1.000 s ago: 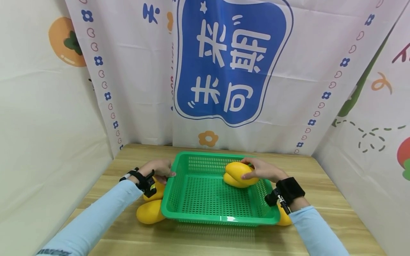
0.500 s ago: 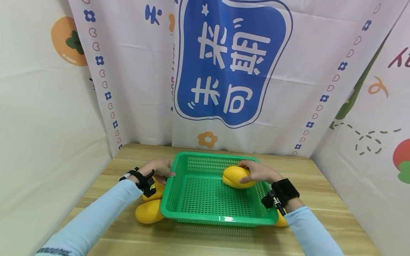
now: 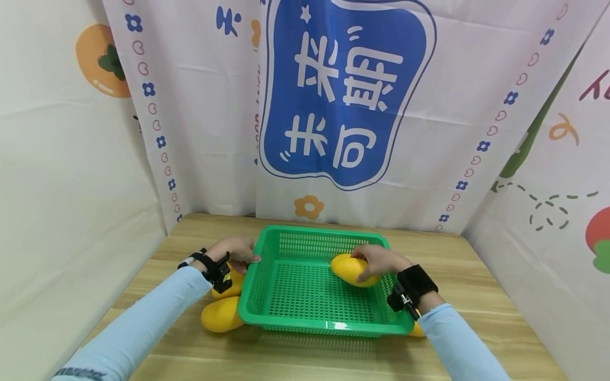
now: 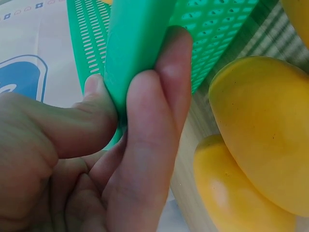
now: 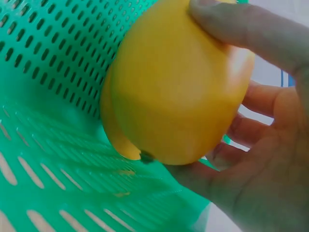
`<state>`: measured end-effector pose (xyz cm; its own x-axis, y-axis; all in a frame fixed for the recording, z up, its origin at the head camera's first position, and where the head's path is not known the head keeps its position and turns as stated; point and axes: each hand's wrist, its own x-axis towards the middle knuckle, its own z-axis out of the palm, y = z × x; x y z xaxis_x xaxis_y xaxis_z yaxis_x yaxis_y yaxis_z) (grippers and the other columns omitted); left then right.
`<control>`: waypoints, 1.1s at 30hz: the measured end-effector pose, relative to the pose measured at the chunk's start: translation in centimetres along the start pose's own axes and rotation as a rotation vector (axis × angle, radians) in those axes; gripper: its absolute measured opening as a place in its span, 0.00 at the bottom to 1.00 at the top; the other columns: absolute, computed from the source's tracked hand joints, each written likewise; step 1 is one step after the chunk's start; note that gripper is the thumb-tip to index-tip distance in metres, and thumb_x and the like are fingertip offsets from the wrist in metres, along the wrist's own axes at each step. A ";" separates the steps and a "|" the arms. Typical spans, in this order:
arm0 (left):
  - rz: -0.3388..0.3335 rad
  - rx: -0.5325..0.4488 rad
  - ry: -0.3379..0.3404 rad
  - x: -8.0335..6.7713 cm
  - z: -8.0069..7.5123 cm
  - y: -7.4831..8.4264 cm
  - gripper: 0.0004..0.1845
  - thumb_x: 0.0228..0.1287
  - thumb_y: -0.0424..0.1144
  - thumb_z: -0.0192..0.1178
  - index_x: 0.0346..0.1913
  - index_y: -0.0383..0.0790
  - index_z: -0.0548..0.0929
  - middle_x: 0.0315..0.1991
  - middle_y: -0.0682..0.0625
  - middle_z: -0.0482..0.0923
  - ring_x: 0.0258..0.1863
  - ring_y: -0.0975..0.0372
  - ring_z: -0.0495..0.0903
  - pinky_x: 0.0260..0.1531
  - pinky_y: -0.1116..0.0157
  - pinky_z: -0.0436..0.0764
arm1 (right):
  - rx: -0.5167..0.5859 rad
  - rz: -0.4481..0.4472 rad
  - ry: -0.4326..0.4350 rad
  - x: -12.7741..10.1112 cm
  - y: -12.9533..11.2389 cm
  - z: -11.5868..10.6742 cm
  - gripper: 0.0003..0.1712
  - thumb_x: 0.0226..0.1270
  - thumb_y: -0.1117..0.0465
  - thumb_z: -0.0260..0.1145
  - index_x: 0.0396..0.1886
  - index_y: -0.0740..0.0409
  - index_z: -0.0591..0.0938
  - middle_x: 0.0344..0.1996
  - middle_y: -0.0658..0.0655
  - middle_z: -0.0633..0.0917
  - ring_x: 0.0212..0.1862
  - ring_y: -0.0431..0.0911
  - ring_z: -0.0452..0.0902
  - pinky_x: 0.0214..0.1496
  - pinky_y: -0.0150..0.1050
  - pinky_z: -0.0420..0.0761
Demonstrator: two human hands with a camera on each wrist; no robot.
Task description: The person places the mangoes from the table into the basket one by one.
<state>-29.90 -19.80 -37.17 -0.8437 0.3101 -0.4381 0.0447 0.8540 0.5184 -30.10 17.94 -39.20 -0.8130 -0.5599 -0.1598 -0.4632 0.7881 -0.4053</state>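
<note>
- your right hand (image 3: 378, 260) reaches in from 4 o'clock, fingers curled around the mango (image 3: 350, 269) inside the green basket (image 3: 305, 323).
- your left hand (image 3: 233, 251) pinches the basket's 9 o'clock rim, forearm low.

A green basket (image 3: 295, 312) of perforated plastic, glossy along its smooth rim, is seen on a tabletop (image 3: 481, 296) of pale wood grain with a matt finish. The yellow mango (image 5: 178, 87) inside it is shown with smooth, waxy, slightly shiny skin; whether it is real fruit or plastic cannot be told. Printed cloth backdrops (image 3: 205, 132), matt and creased, are hung behind. Black straps, possibly fabric, are worn on both wrists.
</note>
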 end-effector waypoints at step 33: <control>-0.013 -0.019 0.009 0.3 0.2 0.1 0.13 0.76 0.37 0.54 0.35 0.33 0.82 0.20 0.50 0.75 0.15 0.67 0.75 0.18 0.76 0.79 | -0.087 -0.007 -0.055 0.3 0.0 1.6 0.33 0.50 0.60 0.81 0.55 0.63 0.78 0.47 0.59 0.82 0.48 0.49 0.77 0.52 0.47 0.80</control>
<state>-30.00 -19.52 -37.36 -0.8488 0.2957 -0.4382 0.0240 0.8497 0.5268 -29.81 17.40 -40.67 -0.7903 -0.5767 -0.2070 -0.4995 0.8021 -0.3273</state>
